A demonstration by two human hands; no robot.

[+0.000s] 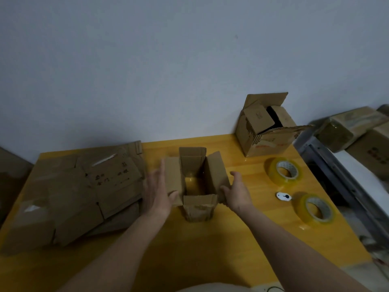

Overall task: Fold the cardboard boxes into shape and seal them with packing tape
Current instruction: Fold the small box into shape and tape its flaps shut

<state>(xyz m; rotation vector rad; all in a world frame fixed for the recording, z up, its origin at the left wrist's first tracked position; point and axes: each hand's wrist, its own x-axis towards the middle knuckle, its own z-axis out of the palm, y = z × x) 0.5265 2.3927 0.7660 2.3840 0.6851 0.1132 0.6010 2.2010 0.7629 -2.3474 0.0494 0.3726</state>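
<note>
Small brown cardboard box [196, 182] upright at mid-table, top flaps splayed outward, yellow tabletop visible through the open interior. Flattened boxes [80, 190] heaped at left, overlapping. Larger box [266, 127] near the far wall, flaps open. Two clear-yellowish tape rolls [285, 170] [316, 210] lie flat at right, well apart from the small box.
</note>
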